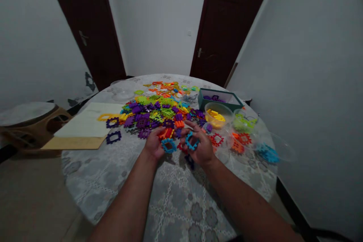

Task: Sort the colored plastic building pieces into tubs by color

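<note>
Table point(170, 204) takes up most of my view, its round edge curving about the work; patterned cloth between my forearms and the near rim gives me room to move. Across the middle spreads a heap of colored plastic pieces point(153, 109). A paper sheet point(82, 121) reaches past the left edge. Beyond my right hand point(203, 147) stand a green box point(211, 104) and, just beside it, a clear tub point(227, 109); blue pieces point(268, 153) lie near the right edge. My left hand point(154, 143) is closed around red and orange pieces point(168, 133) plus 1 blue frame point(169, 151). The right pinches 1 matching frame point(187, 140) in its fingers, slightly apart from the first.
</note>
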### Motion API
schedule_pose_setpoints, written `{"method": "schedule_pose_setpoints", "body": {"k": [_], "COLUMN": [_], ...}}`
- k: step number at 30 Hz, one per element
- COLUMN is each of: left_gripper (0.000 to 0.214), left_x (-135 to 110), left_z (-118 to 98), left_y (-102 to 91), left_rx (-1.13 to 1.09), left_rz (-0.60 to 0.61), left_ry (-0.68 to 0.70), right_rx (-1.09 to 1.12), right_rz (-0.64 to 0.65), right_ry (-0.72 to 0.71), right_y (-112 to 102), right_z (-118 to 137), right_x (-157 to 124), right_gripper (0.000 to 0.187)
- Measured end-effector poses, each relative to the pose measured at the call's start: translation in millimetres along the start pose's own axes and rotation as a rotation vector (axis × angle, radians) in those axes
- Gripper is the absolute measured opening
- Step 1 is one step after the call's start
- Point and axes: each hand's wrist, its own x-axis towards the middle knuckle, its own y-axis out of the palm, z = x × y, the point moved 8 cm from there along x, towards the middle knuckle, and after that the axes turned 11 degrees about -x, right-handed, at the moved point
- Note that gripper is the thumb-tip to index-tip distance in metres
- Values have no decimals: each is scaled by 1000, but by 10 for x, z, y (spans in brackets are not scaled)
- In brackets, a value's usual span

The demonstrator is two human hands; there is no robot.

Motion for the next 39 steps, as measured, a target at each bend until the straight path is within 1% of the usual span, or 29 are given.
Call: {"method": "schedule_pose_setpoints", "body": {"k": [3, 6, 8, 11, 13, 14, 16, 18, 20, 21, 23, 25, 27, 28, 29, 30, 31, 32, 33, 34, 35, 36, 37, 39], "left_gripper": [20, 18, 18, 19, 19, 19, 20, 22, 21, 19, 17, 18, 19, 19, 19, 18, 17, 16, 15, 15, 15, 15, 15, 15], "left_x": [47, 92, 116, 134, 134, 131, 124, 113, 97, 92, 86, 95, 105, 108, 109, 108, 106, 105, 104, 105, 108, 113, 119, 132], "left_z": [-1, -14, -32, -59, -76, -80, -88, -96, -95, -75, -58, -38, -33, -31, -29, -29, -29, -30, -31, -32, -33, -33, -34, -35], "left_y": [-6, -37, -54, -60, -62, -57, -43, -34, -41, -44, -37, -31, -42, -43, -45, -46, -46, -47, -48, -51, -59, -68, -78, -93], "left_rx": [27, 7, -6, 2, 20, 27, 29, 21, 13, 10, -5, -18, -29, -35, -38, -40, -41, -40, -40, -39, -37, -35, -34, -34], "left_rz": [33, 25, 14, 9, 0, 1, 8, 5, -18, -29, -32, -30, -39, -37, -35, -33, -31, -30, -30, -33, -40, -49, -57, -62], "left_ry": [-25, -27, -2, 45, 69, 73, 79, 92, 112, 103, 114, 111, 116, 117, 119, 124, 130, 138, 146, 154, 161, 167, 173, 181], "right_rx": [-81, -256, -386, -538, -658, -741, -939, -1109, -1237, -1311, -1518, -1737, -1899, -1963, -2013, -2042, -2053, -2045, -2020, -1978, -1930, -1869, -1792, -1654], "right_rz": [35, 61, 108, 173, 185, 166, 80, -48, -205, -313, -550, -715, -792, -810, -844, -892, -939, -974, -986, -964, -885, -778, -617, -116], "right_ry": [30, 18, -11, -55, -84, -120, -239, -382, -489, -533, -611, -635, -613, -594, -582, -583, -593, -610, -632, -653, -664, -674, -671, -606], "right_y": [17, 8, 20, 52, 68, 64, 19, -105, -362, -551, -993, -1462, -1902, -2080, -2214, -2292, -2306, -2255, -2143, -1976, -1761, -1509, -1229, -586], "right_z": [-57, -112, -125, -61, 77, 195, 522, 910, 1286, 1470, 1806, 2044, 2195, 2244, 2288, 2323, 2342, 2336, 2299, 2226, 2107, 1952, 1750, 1178], "right_x": [13, 29, 28, 7, -23, -45, -118, -243, -403, -492, -670, -781, -827, -839, -860, -893, -928, -961, -985, -996, -980, -957, -919, -836], "right_gripper": [35, 30, 34, 50, 54, 53, 51, 46, 44, 42, 41, 42, 42, 42, 43, 43, 43, 42, 41, 39, 37, 34, 32, 30]}}
